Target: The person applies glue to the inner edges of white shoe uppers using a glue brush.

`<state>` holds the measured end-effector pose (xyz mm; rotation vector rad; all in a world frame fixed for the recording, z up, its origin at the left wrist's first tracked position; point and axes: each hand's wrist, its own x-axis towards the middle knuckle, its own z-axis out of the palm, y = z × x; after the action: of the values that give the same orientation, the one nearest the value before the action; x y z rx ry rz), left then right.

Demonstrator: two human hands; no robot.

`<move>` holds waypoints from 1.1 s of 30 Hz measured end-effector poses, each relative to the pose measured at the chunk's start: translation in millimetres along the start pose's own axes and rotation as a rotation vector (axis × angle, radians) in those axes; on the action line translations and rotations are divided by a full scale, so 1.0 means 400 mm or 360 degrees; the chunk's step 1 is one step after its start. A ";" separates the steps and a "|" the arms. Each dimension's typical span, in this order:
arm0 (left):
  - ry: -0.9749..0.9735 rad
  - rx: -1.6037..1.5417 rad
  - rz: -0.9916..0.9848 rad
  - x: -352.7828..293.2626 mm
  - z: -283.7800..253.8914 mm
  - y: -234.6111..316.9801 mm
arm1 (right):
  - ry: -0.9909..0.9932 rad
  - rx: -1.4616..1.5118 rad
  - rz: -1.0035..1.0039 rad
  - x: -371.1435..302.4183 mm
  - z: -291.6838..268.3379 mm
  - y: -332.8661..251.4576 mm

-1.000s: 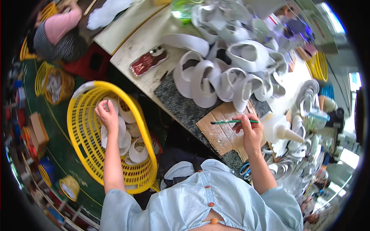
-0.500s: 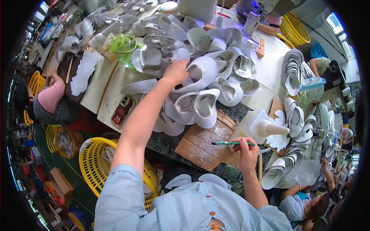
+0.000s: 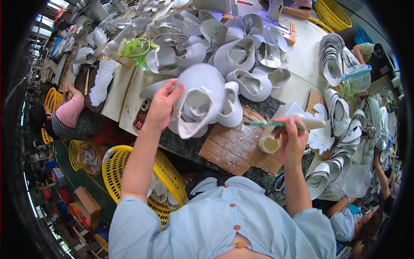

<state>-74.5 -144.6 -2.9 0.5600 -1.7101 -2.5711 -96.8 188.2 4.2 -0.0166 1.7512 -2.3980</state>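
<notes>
My left hand (image 3: 166,103) grips the edge of a pale grey-white shoe upper (image 3: 217,75), thumb on top. The upper is raised over a heap of similar uppers (image 3: 181,26), its opening turned toward me. My right hand (image 3: 294,139) is closed around a thin green-handled brush (image 3: 263,124), held level with its tip pointing left toward the upper. The brush tip and the upper are apart. Just left of and below that hand, a white plastic bottle (image 3: 261,141) lies tilted, with a cone-shaped spout and a pale yellowish opening.
A worn cardboard sheet (image 3: 228,144) with whitish smears lies on the dark stone slab. A yellow basket (image 3: 114,168) stands left of my body. Stacked uppers (image 3: 330,60) are at the right, and a green plastic jug (image 3: 136,48) at the far left. Other people work nearby.
My left hand has drawn an upper out of the heap, toward me and to the left. My right hand has risen with the brush and moved slightly right.
</notes>
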 end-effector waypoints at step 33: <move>-0.0444 -0.0448 -0.0113 -0.324 0.189 -0.075 | -0.0498 0.0181 -0.0338 -0.067 -0.036 -0.032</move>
<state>30.3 -39.4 33.7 0.2656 -1.3669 -2.9891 -73.7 209.5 14.3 -0.5574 1.5356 -2.4677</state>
